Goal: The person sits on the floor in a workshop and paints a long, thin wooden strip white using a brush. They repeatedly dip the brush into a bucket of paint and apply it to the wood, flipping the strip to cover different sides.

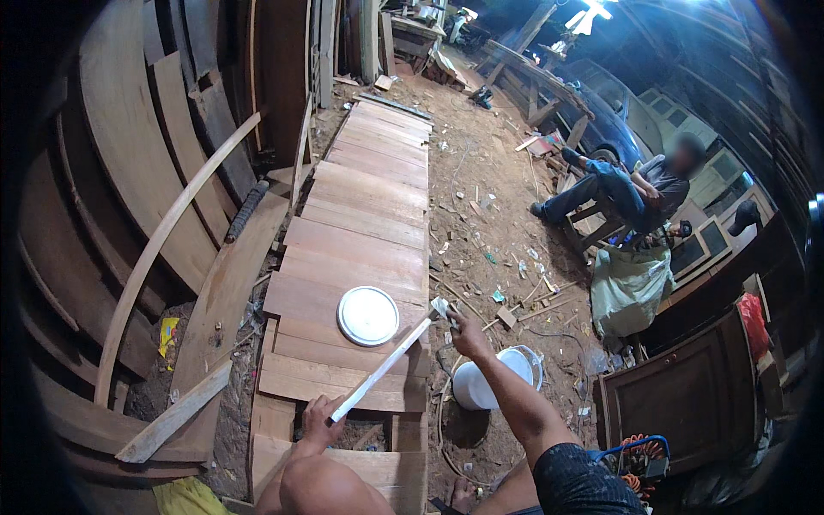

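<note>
My left hand (318, 421) grips the near end of a narrow wooden strip (381, 373) whose upper face is coated white. The strip slants up to the right over a row of reddish-brown boards (354, 257). At its far end, my right hand (468, 335) holds a small tool with a white-smeared blade (440, 306), probably a putty knife or brush; which one is unclear. A round white lid (368, 316) lies on the boards beyond the strip. Below my right forearm, a white plastic bucket (476, 386) stands on the dirt floor, its inside mostly hidden.
Tall planks (122, 129) lean at the left. Wood scraps and litter cover the dirt floor (483, 219). A person (611, 187) sits on a wooden seat at the right, by a pale sack (631, 290). A panelled wooden door (682, 393) and coiled orange hose (644, 444) are at lower right.
</note>
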Demonstrator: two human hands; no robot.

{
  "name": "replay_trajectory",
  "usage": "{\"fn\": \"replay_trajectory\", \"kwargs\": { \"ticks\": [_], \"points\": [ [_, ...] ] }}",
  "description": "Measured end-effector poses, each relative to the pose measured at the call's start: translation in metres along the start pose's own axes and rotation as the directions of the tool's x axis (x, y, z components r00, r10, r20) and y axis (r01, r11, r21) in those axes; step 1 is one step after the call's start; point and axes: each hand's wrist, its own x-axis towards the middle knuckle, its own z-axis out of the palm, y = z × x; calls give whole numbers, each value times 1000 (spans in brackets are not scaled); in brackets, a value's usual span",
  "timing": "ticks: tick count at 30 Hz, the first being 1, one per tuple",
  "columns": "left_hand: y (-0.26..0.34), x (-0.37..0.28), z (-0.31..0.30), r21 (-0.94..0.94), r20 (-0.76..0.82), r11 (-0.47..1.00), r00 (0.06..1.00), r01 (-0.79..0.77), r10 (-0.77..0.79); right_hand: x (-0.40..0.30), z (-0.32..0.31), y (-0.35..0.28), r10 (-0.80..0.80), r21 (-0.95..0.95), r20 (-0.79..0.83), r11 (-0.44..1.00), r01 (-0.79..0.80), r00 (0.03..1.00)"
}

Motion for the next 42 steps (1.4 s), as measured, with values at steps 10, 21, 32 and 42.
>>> {"fn": "replay_trajectory", "kwargs": {
  "ticks": [10,21,32,42],
  "points": [
    [-3,3,2,28,-28,997,997,-75,76,-103,32,-32,-423,154,148,903,402,894],
    [6,8,8,-28,-6,999,1000,-23,23,-99,74,-28,-303,166,-142,931,324,942],
    [12,8,2,6,13,1000,1000,0,0,-64,14,-15,-258,224,-183,929,296,949],
    [5,0,0,50,93,998,995,32,-36,-113,71,-38,-364,220,-29,906,361,931]
  ]
}}
